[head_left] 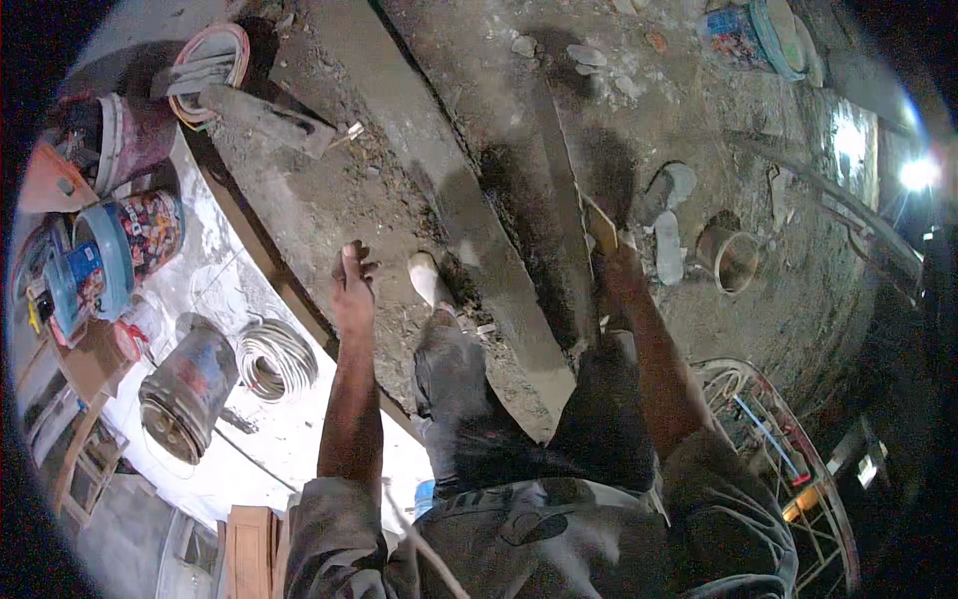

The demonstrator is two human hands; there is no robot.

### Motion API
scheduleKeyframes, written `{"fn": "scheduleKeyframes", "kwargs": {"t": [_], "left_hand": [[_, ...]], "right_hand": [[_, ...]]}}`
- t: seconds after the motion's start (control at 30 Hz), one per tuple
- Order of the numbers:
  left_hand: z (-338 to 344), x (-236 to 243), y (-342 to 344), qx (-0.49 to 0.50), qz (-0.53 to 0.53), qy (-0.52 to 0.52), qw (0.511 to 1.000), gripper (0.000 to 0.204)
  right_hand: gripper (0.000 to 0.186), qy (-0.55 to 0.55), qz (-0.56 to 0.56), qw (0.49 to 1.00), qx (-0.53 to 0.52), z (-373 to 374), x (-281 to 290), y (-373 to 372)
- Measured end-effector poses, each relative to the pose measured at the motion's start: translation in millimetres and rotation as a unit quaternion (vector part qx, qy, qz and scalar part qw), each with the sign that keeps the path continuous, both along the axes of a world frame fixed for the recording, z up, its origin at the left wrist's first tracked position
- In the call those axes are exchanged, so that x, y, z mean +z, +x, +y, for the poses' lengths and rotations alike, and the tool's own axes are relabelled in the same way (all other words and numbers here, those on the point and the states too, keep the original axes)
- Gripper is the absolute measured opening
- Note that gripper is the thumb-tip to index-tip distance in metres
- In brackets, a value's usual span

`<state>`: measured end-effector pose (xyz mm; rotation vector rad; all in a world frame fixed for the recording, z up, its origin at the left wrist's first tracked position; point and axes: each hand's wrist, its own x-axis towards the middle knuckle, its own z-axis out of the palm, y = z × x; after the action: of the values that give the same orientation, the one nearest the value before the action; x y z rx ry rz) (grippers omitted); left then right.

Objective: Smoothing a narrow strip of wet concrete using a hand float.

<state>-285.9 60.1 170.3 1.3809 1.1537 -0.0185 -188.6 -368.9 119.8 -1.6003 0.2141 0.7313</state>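
Observation:
My left hand (pixel 353 283) hangs over the rough dirt ground with its fingers loosely curled apart and nothing seen in it. My right hand (pixel 617 262) reaches down beside the narrow edge of a grey ledge, its fingers wrapped round a thin flat tool (pixel 601 212) with a pale edge. Shadow hides most of that tool, so its kind cannot be told. Between my legs runs a long, smooth grey concrete strip (pixel 469 215), with a dark rubble-filled gap (pixel 524 210) between it and the ledge.
Two grey slippers (pixel 669 250) and a tipped bucket (pixel 736 262) lie to the right. At left, a cable coil (pixel 277 361) and a stained bucket (pixel 190 384) sit on a white surface, near a printed bucket (pixel 152 228). A bright lamp (pixel 918 174) shines at far right.

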Motion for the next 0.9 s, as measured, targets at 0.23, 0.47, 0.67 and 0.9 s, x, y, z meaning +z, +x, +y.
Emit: {"fn": "scheduleKeyframes", "kwargs": {"t": [0.23, 0.47, 0.67, 0.9], "left_hand": [[-56.3, -13.9, 13.0, -0.004, -0.003, -0.038, 0.999, 0.046], [-113.5, -32.3, 35.3, -0.044, 0.028, -0.096, 0.994, 0.052], [-34.0, -38.7, 33.2, -0.19, 0.008, -0.116, 0.975, 0.051], [49.7, 15.2, 21.9, -0.18, 0.01, -0.026, 0.983, 0.048]], "right_hand": [[0.034, -0.15, 0.009, 0.983, 0.108, 33.8, -20.7, 18.5], [0.028, -0.469, 0.028, 0.862, 0.19, -7.2, -26.0, 4.5], [0.024, -0.143, 0.099, 0.981, -0.086, 71.6, 50.3, -49.8], [0.026, 0.137, -0.022, 0.958, -0.253, 182.9, 64.0, -105.4]]}}
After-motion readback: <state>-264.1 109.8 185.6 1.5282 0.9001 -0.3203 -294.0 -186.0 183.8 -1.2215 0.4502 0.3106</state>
